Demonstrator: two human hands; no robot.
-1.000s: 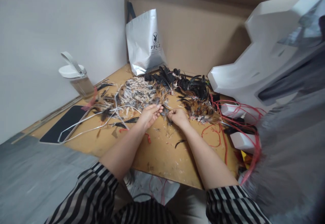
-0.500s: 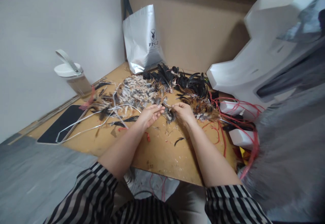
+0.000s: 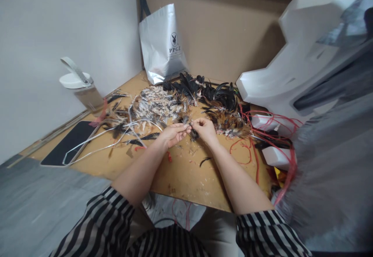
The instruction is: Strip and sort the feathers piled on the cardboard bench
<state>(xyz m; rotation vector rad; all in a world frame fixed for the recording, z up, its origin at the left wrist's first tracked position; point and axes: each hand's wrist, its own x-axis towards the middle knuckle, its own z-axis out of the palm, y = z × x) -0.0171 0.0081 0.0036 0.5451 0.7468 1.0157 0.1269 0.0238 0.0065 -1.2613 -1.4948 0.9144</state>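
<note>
Feather pile (image 3: 186,101) is being kept on the board (image 3: 186,175), just behind both hands. Bag (image 3: 161,43) is being stood farther behind. Bottle (image 3: 83,88) and tablet (image 3: 68,142) are being kept left of the hands; cords (image 3: 253,148) and blocks (image 3: 276,158), right.

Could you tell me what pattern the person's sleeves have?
Black and white stripes on both sleeves, clearest in the head view.

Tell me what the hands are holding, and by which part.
Both the left hand and the right hand pinch a small feather between their fingertips, over the table; which part of the feather cannot be told.
</note>
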